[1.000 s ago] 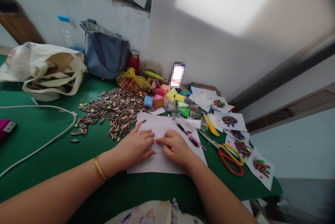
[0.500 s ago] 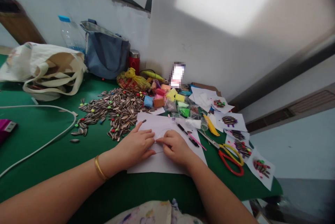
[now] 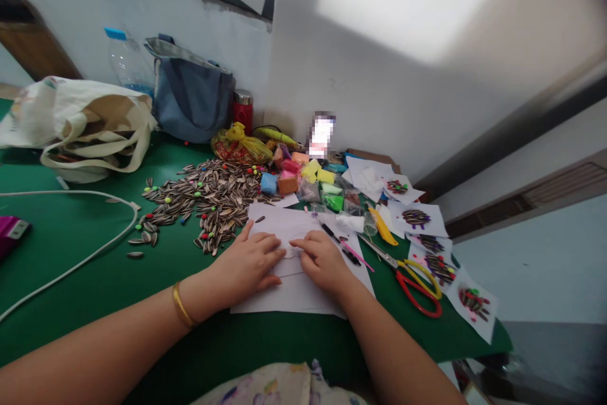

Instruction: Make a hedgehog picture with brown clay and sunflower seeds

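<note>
My left hand (image 3: 252, 261) lies open and flat on a white sheet of paper (image 3: 327, 301), fingers spread toward the right. Across from it, my right hand (image 3: 322, 259) has its index finger stretched out, with the tip at a small white patch (image 3: 288, 252) that looks like soft clay. The other fingers of that hand are curled, and I see nothing held in them. Faint drawn lines show on the paper between the hands. One sunflower seed (image 3: 260, 219) lies above my left fingers. A black pen (image 3: 348, 255) and a pink stick (image 3: 359, 256) rest right of my right hand.
Striped sunflower seeds (image 3: 222, 193) are heaped at back left, mixed with coloured bits. Packs of coloured clay (image 3: 287, 186) sit behind the paper. Scissors (image 3: 403, 271) and seed-decorated cards (image 3: 474, 304) lie right. A white cable (image 3: 90, 259) curves across the green table (image 3: 190, 354).
My right index finger has shifted slightly right and up, away from my left fingers. More of the white patch and the drawn lines shows between the hands. My left hand stays nearly in place.
</note>
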Demonstrator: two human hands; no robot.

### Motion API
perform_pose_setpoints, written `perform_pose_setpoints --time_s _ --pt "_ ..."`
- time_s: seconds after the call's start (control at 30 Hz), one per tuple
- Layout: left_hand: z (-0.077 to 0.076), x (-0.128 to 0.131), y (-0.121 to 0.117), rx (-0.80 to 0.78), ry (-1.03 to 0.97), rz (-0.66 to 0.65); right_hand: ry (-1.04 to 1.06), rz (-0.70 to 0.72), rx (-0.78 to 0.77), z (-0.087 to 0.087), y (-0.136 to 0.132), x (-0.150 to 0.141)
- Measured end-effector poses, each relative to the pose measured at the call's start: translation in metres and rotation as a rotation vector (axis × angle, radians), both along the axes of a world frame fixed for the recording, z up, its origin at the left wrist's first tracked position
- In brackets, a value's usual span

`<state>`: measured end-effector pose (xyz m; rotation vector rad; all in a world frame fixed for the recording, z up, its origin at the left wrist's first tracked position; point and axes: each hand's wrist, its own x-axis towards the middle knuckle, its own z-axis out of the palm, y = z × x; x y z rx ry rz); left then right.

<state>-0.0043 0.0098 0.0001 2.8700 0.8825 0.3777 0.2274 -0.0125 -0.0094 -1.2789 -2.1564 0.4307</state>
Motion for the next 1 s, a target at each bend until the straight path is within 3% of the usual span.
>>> perform_pose_setpoints --time_s 0.53,1.0 --pt "-0.0003 0.0002 -0.0012 0.010 0.017 0.011 -0.141 0.020 -0.053 -0.0002 -0.0014 -0.0033" --pt "-0.0014 -0.0010 -0.0008 0.017 0.010 -0.003 -0.075 -0.005 0.017 -0.0033 0.0005 0.0031"
